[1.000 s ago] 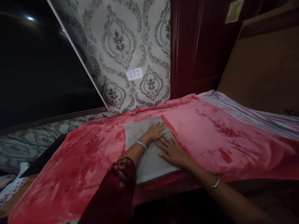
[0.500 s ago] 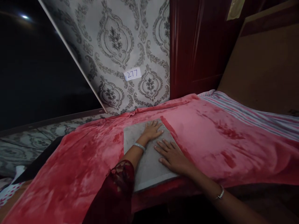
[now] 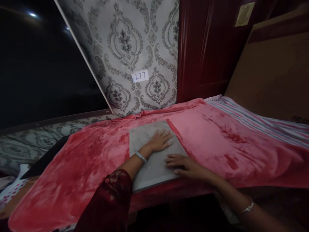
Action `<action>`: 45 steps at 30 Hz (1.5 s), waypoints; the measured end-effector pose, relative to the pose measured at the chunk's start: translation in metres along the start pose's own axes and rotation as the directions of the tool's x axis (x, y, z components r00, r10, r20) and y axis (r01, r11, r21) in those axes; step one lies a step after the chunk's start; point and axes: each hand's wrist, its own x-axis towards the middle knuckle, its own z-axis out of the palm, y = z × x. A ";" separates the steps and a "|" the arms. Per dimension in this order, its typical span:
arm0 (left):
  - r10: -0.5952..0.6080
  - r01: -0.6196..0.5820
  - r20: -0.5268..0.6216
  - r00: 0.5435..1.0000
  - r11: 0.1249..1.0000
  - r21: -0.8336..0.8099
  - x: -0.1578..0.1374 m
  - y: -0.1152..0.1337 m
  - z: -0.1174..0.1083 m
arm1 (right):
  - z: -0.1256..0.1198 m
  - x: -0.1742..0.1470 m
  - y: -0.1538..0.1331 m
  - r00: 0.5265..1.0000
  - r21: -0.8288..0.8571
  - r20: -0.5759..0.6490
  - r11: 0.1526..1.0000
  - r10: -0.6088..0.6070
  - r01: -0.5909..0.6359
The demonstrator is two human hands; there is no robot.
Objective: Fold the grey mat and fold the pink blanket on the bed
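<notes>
A flat grey rectangular piece, which looks like folded cloth, lies on a red plush blanket. My left hand rests palm down on its upper right part, fingers spread. Over the piece's lower right edge is my right hand, with its fingers stretched out and lying on the grey surface. Neither hand grasps anything. The left wrist wears a wide bracelet and a dark red lace sleeve ends above it; a thin bangle is on the right wrist.
A large dark screen leans at the left. Behind the blanket are a patterned wall with a paper label reading 277 and a dark red door. On the right are a striped cloth and a big cardboard sheet.
My left hand has slid a little toward me over the grey piece. My right hand has moved toward the right edge, its fingers now closer together. The camera view has shifted slightly.
</notes>
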 end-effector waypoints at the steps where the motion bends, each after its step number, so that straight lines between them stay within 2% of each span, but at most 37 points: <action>1: 0.034 -0.034 0.009 0.999 0.999 -0.027 -0.009 0.007 0.001 | -0.012 0.003 0.005 0.999 0.111 -0.049 0.994 0.015 -0.010; 2: 0.069 -0.068 0.015 0.998 0.996 -0.060 -0.019 0.015 0.003 | -0.023 0.008 0.012 0.991 0.206 -0.123 0.978 0.048 -0.022; 4: 0.142 -0.137 0.025 0.989 0.980 -0.143 -0.040 0.032 0.006 | -0.043 0.024 0.026 0.942 0.291 -0.313 0.956 0.119 -0.024; 6: 0.209 -0.198 0.025 0.977 0.954 -0.227 -0.062 0.051 0.008 | -0.054 0.048 0.040 0.884 0.227 -0.451 0.974 0.123 -0.019; 7: 0.240 -0.226 0.021 0.971 0.937 -0.265 -0.072 0.061 0.008 | -0.057 0.062 0.046 0.872 0.162 -0.476 0.986 0.112 -0.038; 10: 0.320 -0.298 0.007 0.947 0.889 -0.347 -0.100 0.089 0.006 | -0.055 0.105 0.060 0.913 -0.095 -0.400 0.987 0.084 -0.132; 14: 0.397 -0.381 -0.069 0.915 0.797 -0.469 -0.123 0.103 -0.006 | -0.045 0.149 0.059 0.963 -0.424 -0.239 0.878 0.126 -0.221; 16: 0.278 -0.317 -0.152 0.949 0.813 -0.488 -0.130 0.094 -0.011 | -0.040 0.162 0.052 0.966 -0.503 -0.202 0.830 0.159 -0.242; 18: 0.042 -0.124 -0.195 0.980 0.894 -0.430 -0.136 0.080 -0.010 | -0.033 0.168 0.046 0.973 -0.532 -0.169 0.816 0.159 -0.226; 20: -0.171 0.104 -0.175 0.970 0.936 -0.336 -0.142 0.066 -0.002 | -0.026 0.168 0.042 0.979 -0.544 -0.141 0.814 0.149 -0.203; 22: -0.265 0.226 -0.116 0.957 0.936 -0.271 -0.147 0.057 0.010 | -0.019 0.167 0.040 0.980 -0.566 -0.136 0.800 0.148 -0.200; 25: -0.275 0.245 -0.098 0.956 0.938 -0.245 -0.150 0.054 0.023 | -0.014 0.165 0.038 0.977 -0.597 -0.144 0.773 0.159 -0.214; 32: -0.266 0.188 -0.202 0.943 0.923 -0.336 -0.157 0.049 0.028 | -0.005 0.147 0.030 0.981 -0.614 -0.102 0.765 0.167 -0.194; 34: -0.319 0.199 -0.291 0.902 0.905 -0.377 -0.161 0.043 0.034 | 0.000 0.129 0.027 0.989 -0.612 -0.055 0.778 0.136 -0.142; 35: -0.375 0.224 -0.347 0.860 0.887 -0.404 -0.164 0.041 0.038 | 0.003 0.118 0.026 0.992 -0.609 -0.036 0.785 0.117 -0.115; 36: -0.448 0.258 -0.400 0.800 0.858 -0.444 -0.167 0.039 0.043 | 0.007 0.106 0.025 0.995 -0.603 -0.019 0.792 0.099 -0.090; 38: -0.607 0.306 -0.459 0.649 0.760 -0.573 -0.174 0.037 0.054 | 0.014 0.080 0.023 0.997 -0.585 0.003 0.809 0.072 -0.057; 40: -0.745 0.247 -0.428 0.512 0.605 -0.757 -0.183 0.039 0.062 | 0.022 0.053 0.022 0.999 -0.566 0.002 0.824 0.051 -0.041; 41: -0.796 0.169 -0.381 0.469 0.505 -0.847 -0.188 0.041 0.064 | 0.026 0.041 0.023 0.999 -0.558 -0.011 0.829 0.040 -0.039; 42: -0.833 0.070 -0.323 0.450 0.393 -0.917 -0.194 0.043 0.065 | 0.030 0.029 0.025 0.999 -0.551 -0.034 0.833 0.028 -0.043; 43: -0.854 -0.030 -0.258 0.452 0.274 -0.961 -0.199 0.047 0.065 | 0.034 0.018 0.027 0.998 -0.544 -0.065 0.838 0.015 -0.048; 45: -0.861 -0.179 -0.133 0.492 0.049 -0.983 -0.209 0.054 0.061 | 0.042 0.000 0.032 0.991 -0.529 -0.130 0.847 -0.015 -0.057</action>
